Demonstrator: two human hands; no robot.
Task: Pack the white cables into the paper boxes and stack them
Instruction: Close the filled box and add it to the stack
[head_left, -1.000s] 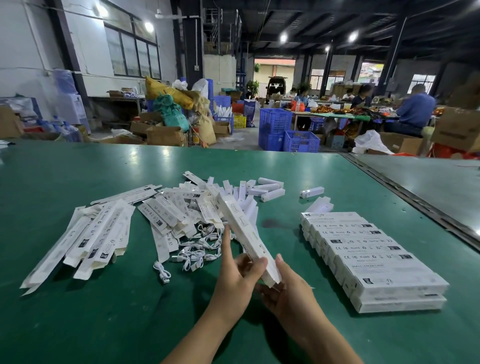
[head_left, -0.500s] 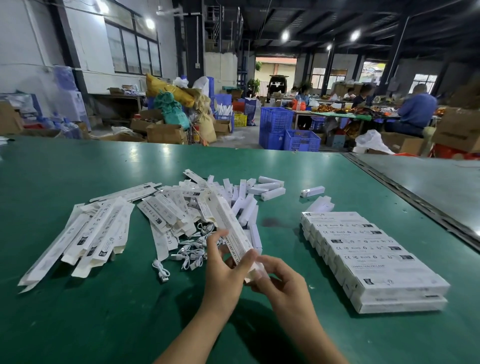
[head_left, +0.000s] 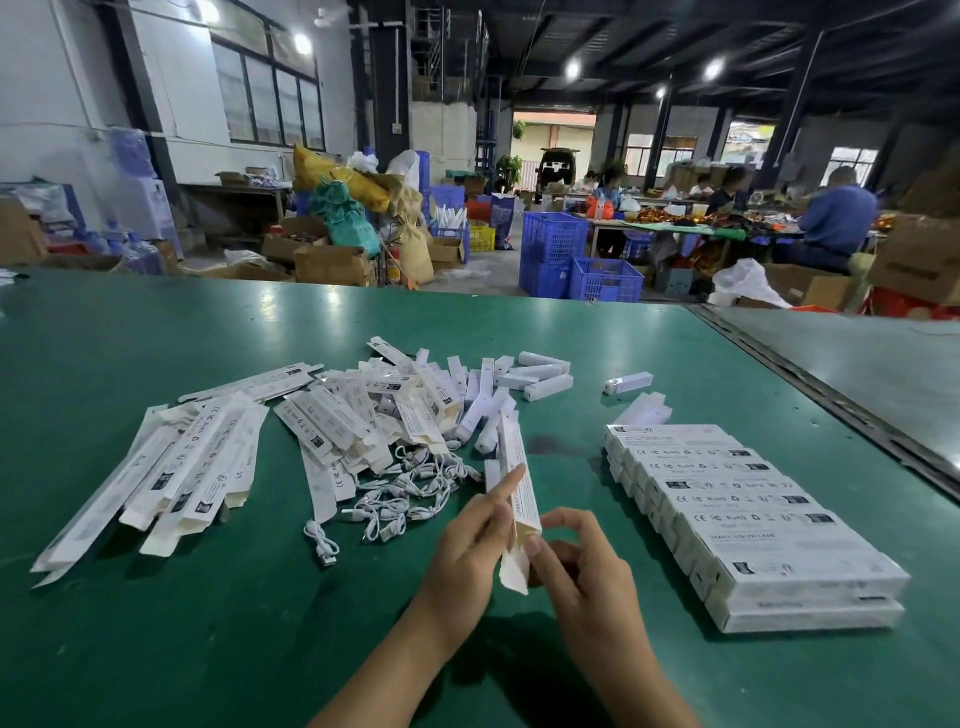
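Box (head_left: 519, 483) swung straighter — fingers (head_left: 569, 519) pinch its end.

Packing floor of a factory warehouse: a long green worktop (head_left: 208, 623) strewn with boxes (head_left: 769, 525) faces stacked blue crates (head_left: 605, 280), open cartons (head_left: 332, 265) and bulging sacks (head_left: 340, 174), while workers (head_left: 836, 221) sit at a far table (head_left: 670, 228) under bare ceiling lamps (head_left: 573, 68) and dark steel posts (head_left: 792, 114), a vehicle (head_left: 557, 165) parked at the open doorway

Inside of box (head_left: 514, 452) hidden; stack (head_left: 753, 519) labels blurred (print unreadable).
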